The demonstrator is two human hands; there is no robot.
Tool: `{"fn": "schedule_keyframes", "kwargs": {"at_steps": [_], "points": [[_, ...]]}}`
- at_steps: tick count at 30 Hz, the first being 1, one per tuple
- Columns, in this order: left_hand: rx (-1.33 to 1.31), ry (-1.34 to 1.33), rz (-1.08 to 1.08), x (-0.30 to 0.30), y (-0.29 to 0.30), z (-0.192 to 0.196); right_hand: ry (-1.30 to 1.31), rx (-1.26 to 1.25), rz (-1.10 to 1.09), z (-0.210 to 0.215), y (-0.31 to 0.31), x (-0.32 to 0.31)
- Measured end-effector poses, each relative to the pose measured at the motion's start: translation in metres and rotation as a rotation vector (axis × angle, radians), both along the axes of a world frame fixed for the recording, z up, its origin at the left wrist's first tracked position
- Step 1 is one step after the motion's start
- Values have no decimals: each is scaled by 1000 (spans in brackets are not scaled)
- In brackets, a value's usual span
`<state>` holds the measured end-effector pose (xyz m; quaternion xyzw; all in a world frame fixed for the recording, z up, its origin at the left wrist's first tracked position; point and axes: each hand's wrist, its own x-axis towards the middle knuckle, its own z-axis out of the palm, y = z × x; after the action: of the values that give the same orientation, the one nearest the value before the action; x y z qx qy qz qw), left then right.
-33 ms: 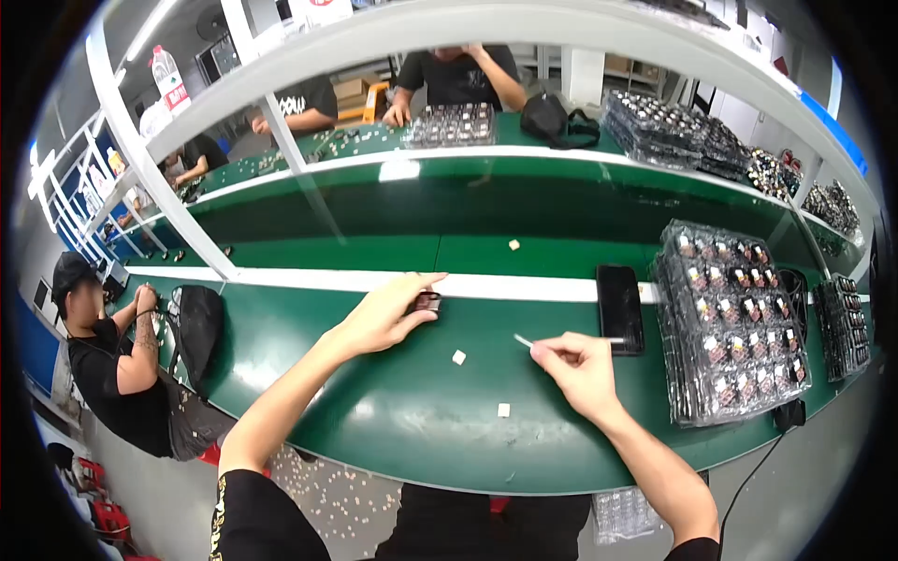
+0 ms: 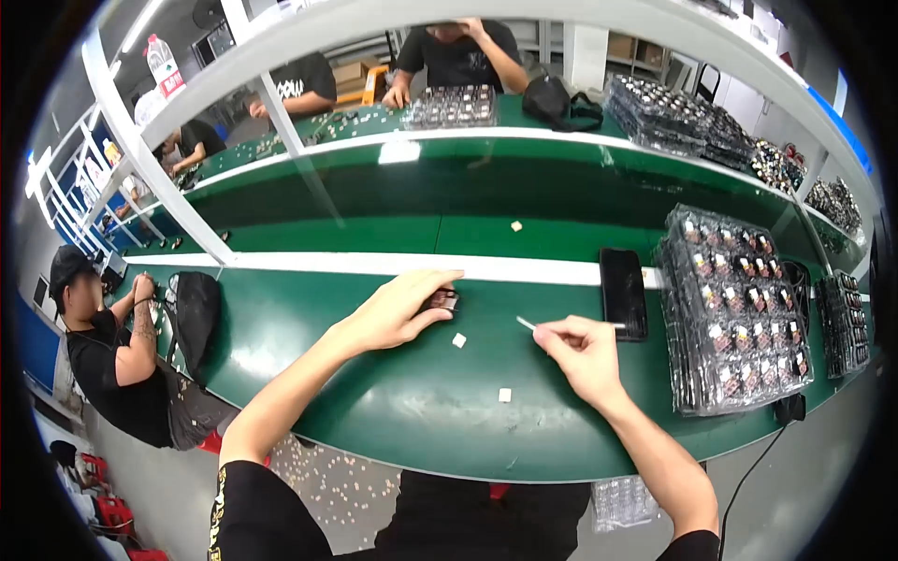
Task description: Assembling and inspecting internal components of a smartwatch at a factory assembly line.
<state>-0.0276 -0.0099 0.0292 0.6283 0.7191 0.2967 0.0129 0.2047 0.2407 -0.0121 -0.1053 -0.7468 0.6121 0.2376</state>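
My left hand [image 2: 398, 310] is over the green bench, its thumb and fingers curled round a small dark part [image 2: 443, 300] with a reddish middle and a pale, shiny edge. Most of that part is hidden by the fingers. To its right, my right hand [image 2: 582, 353] pinches a thin white stick [image 2: 526, 323], whose tip points left toward the part but stays apart from it. Between the hands lies a small white square piece [image 2: 458, 340]. A second square piece [image 2: 505, 395] rests nearer the front edge.
A stack of clear trays [image 2: 734, 313] filled with small parts stands at right, beside a black phone [image 2: 623, 294]. Beyond the white strip lies another pale piece [image 2: 516, 226]. A co-worker [image 2: 117, 351] sits at left near a black bag [image 2: 195, 323]; others work across the partition.
The whole view has shifted slightly, with the bench appearing higher. My left hand, still round the dark part, is a little farther right. The right hand keeps its pinch on the stick.
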Motion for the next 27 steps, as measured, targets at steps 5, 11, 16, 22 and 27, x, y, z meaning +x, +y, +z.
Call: {"fn": "schedule_keyframes", "kwargs": {"at_steps": [5, 11, 16, 22, 27], "points": [[-114, -139, -138, 44, 23, -5, -50, -49, 16, 9, 0, -6], [-29, -139, -1, 46, 18, -15, -58, -45, 22, 10, -2, -2], [-34, -119, 37, 47, 23, -25, -90, -28, 35, 9, -6, 0], [-48, -142, 8, 42, 24, -29, -84, -36, 52, 10, -10, 0], [6, -167, -14, 54, 22, -28, -72, -10, 78, 15, -17, 3]]}}
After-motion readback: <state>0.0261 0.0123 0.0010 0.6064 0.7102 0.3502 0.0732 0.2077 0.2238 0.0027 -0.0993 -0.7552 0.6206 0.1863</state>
